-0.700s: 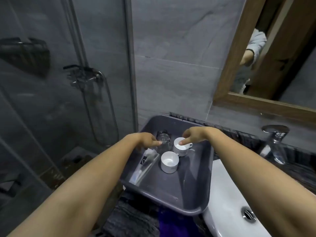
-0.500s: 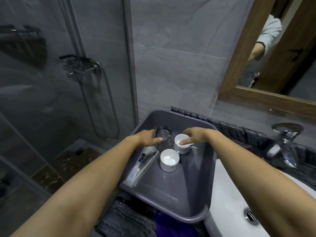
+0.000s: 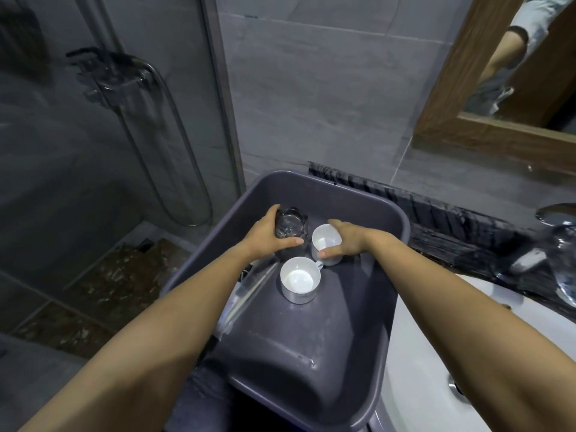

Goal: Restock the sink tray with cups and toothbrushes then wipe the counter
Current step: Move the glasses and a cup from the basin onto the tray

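A grey plastic tray (image 3: 367, 322) sits on the counter left of the sink. At its far end stands a clear glass (image 3: 290, 227), and my left hand (image 3: 268, 235) is wrapped around it. Right beside the glass is a white cup (image 3: 325, 243), held by my right hand (image 3: 346, 241) with thumb at the front and fingers behind. A second white cup (image 3: 300, 283) stands free just nearer to me. Wrapped toothbrush packets (image 3: 246, 294) lie along the tray's left wall, partly hidden under my left forearm.
The white sink basin (image 3: 436, 353) with its drain lies to the right, a chrome tap (image 3: 558, 244) behind it on the dark stone counter (image 3: 452, 241). A glass shower screen (image 3: 124, 151) stands at left. A wood-framed mirror (image 3: 486, 132) hangs at upper right.
Both hands went from pointing fingers at the rims to closing around the vessels: left on the glass, right on the far white cup. The camera tilted down and closer.
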The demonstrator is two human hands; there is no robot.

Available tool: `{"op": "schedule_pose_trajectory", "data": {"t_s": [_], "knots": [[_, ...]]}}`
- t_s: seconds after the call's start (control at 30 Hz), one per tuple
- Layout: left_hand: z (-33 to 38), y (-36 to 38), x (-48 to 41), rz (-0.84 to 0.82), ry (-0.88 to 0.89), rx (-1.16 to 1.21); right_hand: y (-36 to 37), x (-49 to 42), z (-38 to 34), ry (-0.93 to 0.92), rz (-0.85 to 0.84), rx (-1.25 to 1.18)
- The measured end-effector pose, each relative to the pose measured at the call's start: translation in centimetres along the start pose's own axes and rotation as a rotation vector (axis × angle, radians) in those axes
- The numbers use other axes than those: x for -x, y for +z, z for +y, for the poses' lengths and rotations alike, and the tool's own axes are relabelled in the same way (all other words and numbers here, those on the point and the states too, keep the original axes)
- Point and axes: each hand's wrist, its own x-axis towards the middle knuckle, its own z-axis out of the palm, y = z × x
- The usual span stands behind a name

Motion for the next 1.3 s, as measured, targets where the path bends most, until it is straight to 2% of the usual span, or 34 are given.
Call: {"op": "schedule_pose_trajectory", "data": {"t_s": [0.3,0.73,1.3], "knots": [[-0.7,1.1,-1.1,0.089,0.006,0.171,0.4,-0.6,0.1,-0.048,-0.030,0.028],[0.3,1.1,-0.8,0.188,0.009,0.215,-0.8,0.9,0.3,-0.064,0.140,-0.005],[5.3,-3.0,4.2,0.233,0.122,0.147,-3.9,9.6,-1.3,-0.104,0.309,-0.034]]}}
